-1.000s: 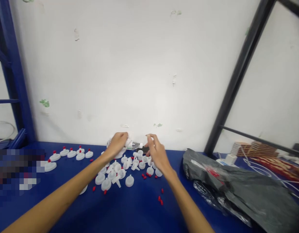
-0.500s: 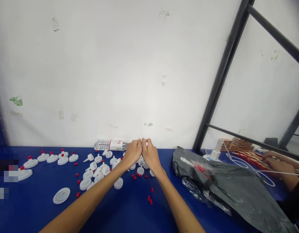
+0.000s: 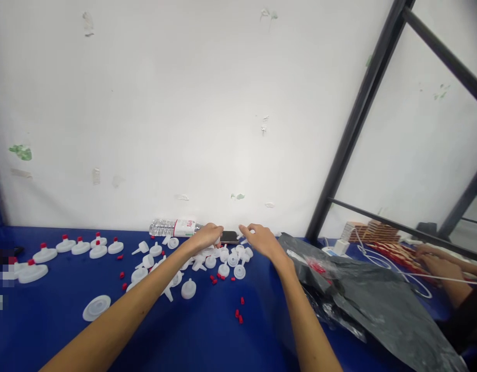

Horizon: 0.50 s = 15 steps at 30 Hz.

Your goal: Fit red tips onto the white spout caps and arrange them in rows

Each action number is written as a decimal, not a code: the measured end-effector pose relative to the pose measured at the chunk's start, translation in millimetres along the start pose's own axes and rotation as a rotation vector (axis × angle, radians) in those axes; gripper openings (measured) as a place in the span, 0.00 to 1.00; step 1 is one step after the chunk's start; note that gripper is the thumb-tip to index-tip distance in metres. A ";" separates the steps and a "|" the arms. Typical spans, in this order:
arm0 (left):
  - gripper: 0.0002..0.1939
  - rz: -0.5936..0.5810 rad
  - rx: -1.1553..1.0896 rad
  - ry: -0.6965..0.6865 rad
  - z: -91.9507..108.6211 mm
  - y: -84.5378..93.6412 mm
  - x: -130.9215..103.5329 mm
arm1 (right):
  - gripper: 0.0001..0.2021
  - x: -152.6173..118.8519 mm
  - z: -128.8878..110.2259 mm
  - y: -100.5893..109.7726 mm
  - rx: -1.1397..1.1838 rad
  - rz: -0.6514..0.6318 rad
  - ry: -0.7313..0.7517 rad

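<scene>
My left hand (image 3: 208, 236) is closed at the back of the pile of white nozzle caps (image 3: 224, 269), pinching a small piece too hidden to name. To its right, my right hand (image 3: 261, 238) reaches over the back of the table, thumb and fingers apart, with a white piece (image 3: 244, 240) beside the fingertips; whether it is held is unclear. A dark phone (image 3: 229, 237) lies between the hands. Small red tips (image 3: 240, 319) are scattered in front. White caps with red tips (image 3: 81, 246) stand at the left.
A clear bottle (image 3: 184, 228) lies against the wall. One flat white disc (image 3: 96, 308) sits front left. A grey plastic bag (image 3: 378, 299) covers the right side, beside a black metal frame (image 3: 350, 124). Another person's hands (image 3: 440, 261) are at the far right.
My hands, together before, are now apart; the right moved right and the left slightly left. The phone between them has come into view.
</scene>
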<state>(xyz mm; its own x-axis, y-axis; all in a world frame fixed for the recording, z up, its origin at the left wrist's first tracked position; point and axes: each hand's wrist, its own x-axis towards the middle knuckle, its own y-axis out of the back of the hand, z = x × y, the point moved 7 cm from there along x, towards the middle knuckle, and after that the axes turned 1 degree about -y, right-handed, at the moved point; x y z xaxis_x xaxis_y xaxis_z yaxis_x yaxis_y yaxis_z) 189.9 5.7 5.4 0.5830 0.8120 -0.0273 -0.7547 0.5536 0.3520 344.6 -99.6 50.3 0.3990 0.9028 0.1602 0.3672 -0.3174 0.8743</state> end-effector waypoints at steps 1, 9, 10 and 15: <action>0.15 -0.012 -0.008 0.010 -0.8 -2.0 -0.3 | 0.23 -1.8 6.2 1.0 -0.045 -0.049 -0.041; 0.16 -0.046 -0.139 0.118 -17.8 -17.8 2.7 | 0.24 -20.8 32.7 -31.0 -0.190 -0.445 -0.332; 0.16 -0.045 -0.164 0.133 -19.5 -19.0 3.1 | 0.23 -22.6 31.8 -34.7 -0.178 -0.475 -0.343; 0.15 -0.004 -0.328 0.196 -21.6 -21.6 3.3 | 0.25 -20.8 25.2 -24.3 -0.122 -0.397 -0.298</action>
<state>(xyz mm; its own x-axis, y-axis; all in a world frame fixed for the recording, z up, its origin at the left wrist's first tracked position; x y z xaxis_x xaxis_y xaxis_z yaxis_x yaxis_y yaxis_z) 201.7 0.4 -22.4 0.5419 0.8118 -0.2177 -0.8270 0.5611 0.0339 348.5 -118.0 14.2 0.4779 0.8192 -0.3171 0.4450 0.0854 0.8914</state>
